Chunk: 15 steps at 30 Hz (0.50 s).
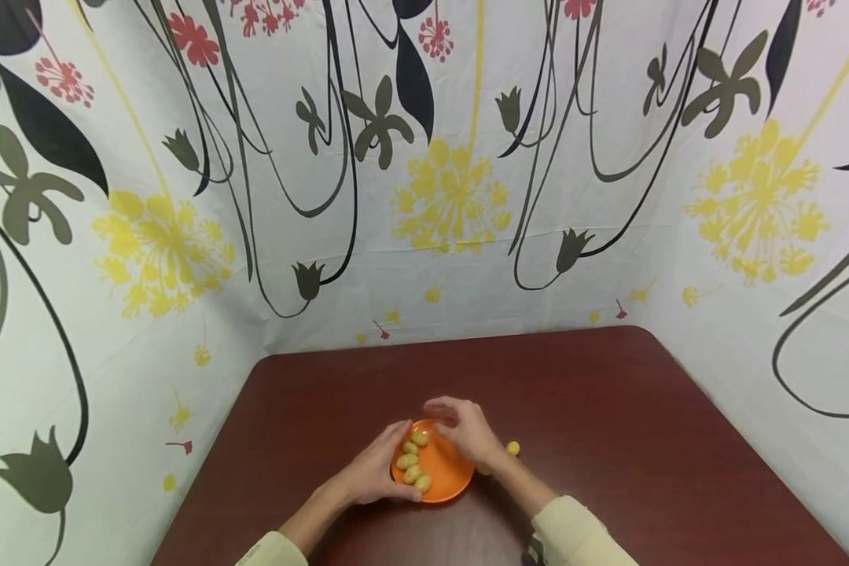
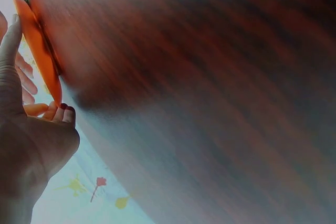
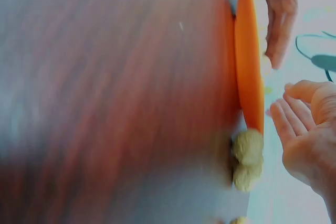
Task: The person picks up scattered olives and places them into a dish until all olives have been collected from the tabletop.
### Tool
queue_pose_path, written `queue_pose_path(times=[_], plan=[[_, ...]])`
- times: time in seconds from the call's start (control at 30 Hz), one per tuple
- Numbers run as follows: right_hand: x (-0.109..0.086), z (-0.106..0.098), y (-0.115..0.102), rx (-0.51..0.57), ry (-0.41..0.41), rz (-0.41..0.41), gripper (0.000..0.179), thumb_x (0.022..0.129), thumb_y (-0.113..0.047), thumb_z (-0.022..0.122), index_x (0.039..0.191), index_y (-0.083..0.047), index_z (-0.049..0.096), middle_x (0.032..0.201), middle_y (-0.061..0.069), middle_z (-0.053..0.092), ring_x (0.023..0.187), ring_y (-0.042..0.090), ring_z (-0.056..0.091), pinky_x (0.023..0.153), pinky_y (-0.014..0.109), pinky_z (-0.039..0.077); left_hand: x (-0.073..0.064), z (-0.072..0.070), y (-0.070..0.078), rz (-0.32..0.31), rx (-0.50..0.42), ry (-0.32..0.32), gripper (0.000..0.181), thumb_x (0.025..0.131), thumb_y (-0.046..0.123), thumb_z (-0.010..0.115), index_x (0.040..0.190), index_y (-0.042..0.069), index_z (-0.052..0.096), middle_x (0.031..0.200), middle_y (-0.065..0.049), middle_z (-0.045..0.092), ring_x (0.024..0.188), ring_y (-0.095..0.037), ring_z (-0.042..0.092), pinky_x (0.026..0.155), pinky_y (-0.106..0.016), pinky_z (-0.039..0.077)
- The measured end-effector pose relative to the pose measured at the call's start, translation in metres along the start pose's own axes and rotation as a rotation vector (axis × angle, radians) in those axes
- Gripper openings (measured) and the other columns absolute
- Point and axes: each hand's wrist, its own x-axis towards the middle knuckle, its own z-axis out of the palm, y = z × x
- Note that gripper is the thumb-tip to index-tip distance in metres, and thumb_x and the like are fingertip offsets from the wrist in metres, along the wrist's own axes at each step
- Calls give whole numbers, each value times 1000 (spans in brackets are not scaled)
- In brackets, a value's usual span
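A round orange plate [image 1: 444, 469] rests on the dark red-brown table. Several small, yellowish, oval pieces that look like little potatoes [image 1: 407, 462] lie along its left side. My left hand [image 1: 380, 468] holds the plate from the left, its thumb at the near rim and its fingers reaching toward the far rim. Over the far right part of the plate is my right hand [image 1: 467, 431], its fingers apart and nothing between them. Outside the plate on the right, bumpy yellowish pieces [image 3: 248, 153] sit on the table close to the rim, partly hidden by my right arm in the head view.
Another yellow piece [image 1: 512, 448] lies on the table right of my forearm. The table [image 1: 608, 424] extends far and right of the plate. A flower-patterned cloth [image 1: 460, 291] hangs behind and along both sides. A small dark object [image 1: 534, 550] shows near my right sleeve.
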Motion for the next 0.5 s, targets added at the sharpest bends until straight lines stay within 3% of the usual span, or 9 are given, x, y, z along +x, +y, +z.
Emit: queue_pose_path(times=[0.13, 0.3, 0.5], plan=[[-1, -15, 6, 0, 50, 19, 39, 96, 13, 69, 134, 1, 70, 131, 16, 72, 122, 33, 69, 98, 46, 57, 1, 1, 0, -15, -7, -2, 123, 80, 57, 91, 169, 5, 23, 172, -12, 27, 155, -32, 33, 120, -61, 32], [-6, -31, 16, -7, 55, 81, 41, 96, 15, 64, 134, 2, 70, 131, 17, 72, 123, 37, 68, 98, 48, 57, 0, 0, -1, -14, -11, -4, 124, 80, 57, 91, 170, 6, 23, 172, -12, 26, 155, -31, 31, 120, -61, 32], [-11, -45, 27, -10, 43, 154, 34, 99, 7, 69, 133, 4, 69, 128, 18, 74, 121, 37, 69, 100, 51, 55, 0, -1, -1, -17, -19, -6, 123, 80, 56, 91, 170, 6, 22, 172, -13, 26, 155, -32, 32, 120, -62, 32]])
